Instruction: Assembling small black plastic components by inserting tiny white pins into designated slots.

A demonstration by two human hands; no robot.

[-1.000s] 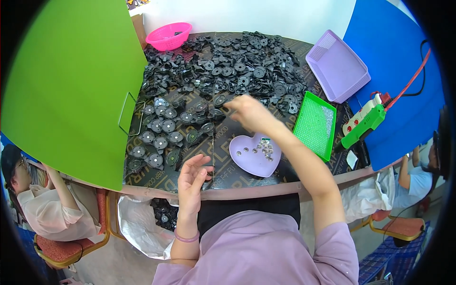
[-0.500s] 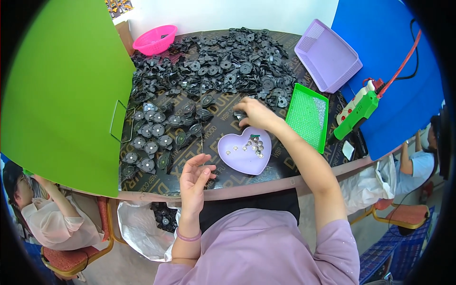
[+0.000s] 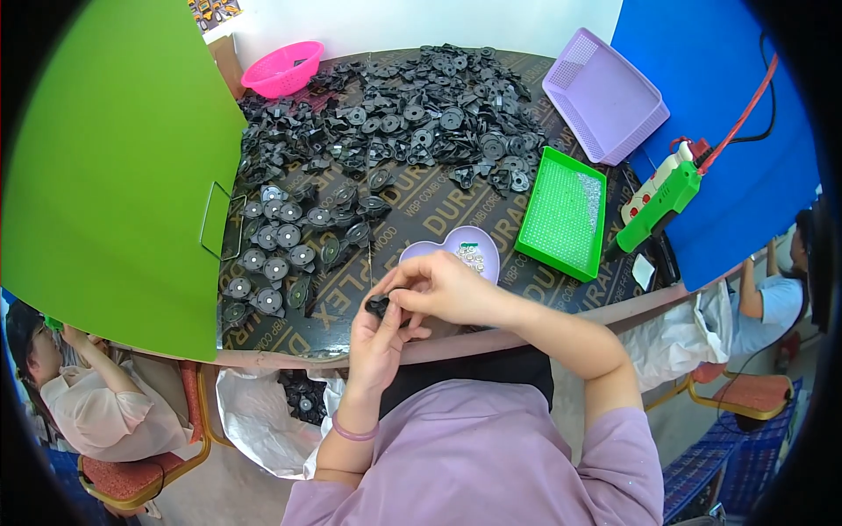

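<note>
A small black plastic part (image 3: 377, 305) is held between my two hands near the table's front edge. My left hand (image 3: 375, 344) is closed round it from below, its thumb on the part. From the right, the fingers of my right hand (image 3: 431, 289) pinch the same part. Just beyond my right hand lies a purple heart-shaped dish (image 3: 488, 254), partly covered by it, with several small round metal pieces (image 3: 470, 256) inside. Left of my hands, several round black parts with pale centres (image 3: 275, 267) are grouped on the table.
A large heap of black parts (image 3: 412, 118) spreads over the back. On the right are a green tray (image 3: 553, 223) with small shiny pieces, a purple basket (image 3: 605, 101), a green power tool (image 3: 662, 206) and a power strip. A pink basket (image 3: 279, 74) stands back left. Two people sit beyond the partitions.
My right hand has come back from the far side of the dish with a black part, bringing it to my left hand. The left hand has closed on it.
</note>
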